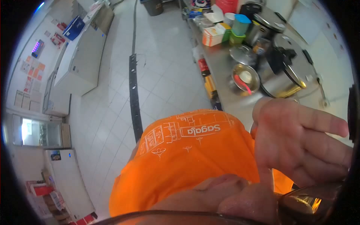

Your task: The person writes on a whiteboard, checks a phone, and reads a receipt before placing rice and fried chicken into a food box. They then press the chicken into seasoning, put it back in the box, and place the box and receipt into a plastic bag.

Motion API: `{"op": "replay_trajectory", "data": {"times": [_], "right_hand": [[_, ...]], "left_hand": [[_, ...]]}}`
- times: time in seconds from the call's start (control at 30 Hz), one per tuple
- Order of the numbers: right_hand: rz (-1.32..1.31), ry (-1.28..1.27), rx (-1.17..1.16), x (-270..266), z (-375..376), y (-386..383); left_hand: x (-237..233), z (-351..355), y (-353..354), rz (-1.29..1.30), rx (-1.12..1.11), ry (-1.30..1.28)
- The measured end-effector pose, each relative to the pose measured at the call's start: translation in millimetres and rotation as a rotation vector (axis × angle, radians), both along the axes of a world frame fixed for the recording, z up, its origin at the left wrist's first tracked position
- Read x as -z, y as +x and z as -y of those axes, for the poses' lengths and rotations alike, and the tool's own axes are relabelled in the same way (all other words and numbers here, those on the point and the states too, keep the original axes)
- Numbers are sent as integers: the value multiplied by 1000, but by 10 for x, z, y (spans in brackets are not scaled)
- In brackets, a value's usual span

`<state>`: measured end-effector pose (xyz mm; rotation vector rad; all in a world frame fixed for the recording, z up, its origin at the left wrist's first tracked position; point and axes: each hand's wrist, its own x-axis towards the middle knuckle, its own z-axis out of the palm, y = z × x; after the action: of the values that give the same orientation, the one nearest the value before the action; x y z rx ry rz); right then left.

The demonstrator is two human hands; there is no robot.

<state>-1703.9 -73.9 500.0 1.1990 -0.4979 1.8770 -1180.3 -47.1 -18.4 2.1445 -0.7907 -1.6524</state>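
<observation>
Orange shirt (pixel 187 157), right hand (pixel 300 138) loosely open beside it

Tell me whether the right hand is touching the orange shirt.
Cannot tell. The head view shows the right hand overlapping the shirt, but not whether it rests there or hovers above.

Steel counter (pixel 222 69) with metal bowl (pixel 245 78), large pot (pixel 287 75) and carton (pixel 213 36)

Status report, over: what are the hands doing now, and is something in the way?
Right hand open, fingers spread, holding nothing. Left hand not in view. Hand in front of orange shirt, beside steel counter. Nothing seen in the way.
</observation>
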Motion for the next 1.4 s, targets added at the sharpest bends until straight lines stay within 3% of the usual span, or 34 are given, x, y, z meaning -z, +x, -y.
{"op": "replay_trajectory", "data": {"times": [0.13,0.23,0.3,0.33,0.4,0.43,0.53,0.6,0.7,0.77,0.83,0.9,1.03,1.1,1.17,1.2,1.3,1.37,1.4], "right_hand": [[-107,-105,-62,-144,1221,175],[-93,-211,-58,93,2073,86],[-229,-440,-337,143,2679,268],[-386,-603,-633,-34,3030,613],[-495,-737,-949,-134,3676,994],[-449,-706,-978,-116,3948,1105],[-228,-365,-634,-32,4657,1136],[-178,-249,-532,29,5002,1044],[-153,-181,-429,83,5494,876],[-143,-151,-380,147,5819,708],[-133,-141,-363,218,6146,542],[-135,-152,-369,246,6521,348],[-149,-157,-417,313,7360,-69],[-121,64,-423,409,7805,-409],[-51,829,-86,614,8100,-938],[-34,1088,95,705,8273,-1131],[85,1401,545,1091,8844,-1575],[60,1533,880,1422,8977,-1897],[37,1638,1042,1571,9016,-1989]], "left_hand": [[-16,99,232,3,-129,102],[116,500,336,-6,-157,191],[230,935,512,-12,-140,246],[280,1245,636,-10,-116,263],[318,2063,901,3,-55,268],[306,2515,1031,8,-21,267],[278,4271,1392,31,82,130],[205,5640,1465,35,159,-19],[-85,7841,1039,-86,223,-393],[-558,8728,273,-142,170,-543],[-1109,9157,-525,-251,277,-575],[-1160,9478,-1054,-320,445,-605],[-1201,9712,-2006,-422,707,-415],[-1395,9867,-2309,-369,921,-378],[-1582,10187,-2514,-382,1027,-352],[-1654,10398,-2609,-398,1066,-369],[-1803,11204,-3011,-490,1184,-565],[-2211,11774,-3505,-550,1287,-729],[-2433,12021,-3806,-557,1320,-943]]}}
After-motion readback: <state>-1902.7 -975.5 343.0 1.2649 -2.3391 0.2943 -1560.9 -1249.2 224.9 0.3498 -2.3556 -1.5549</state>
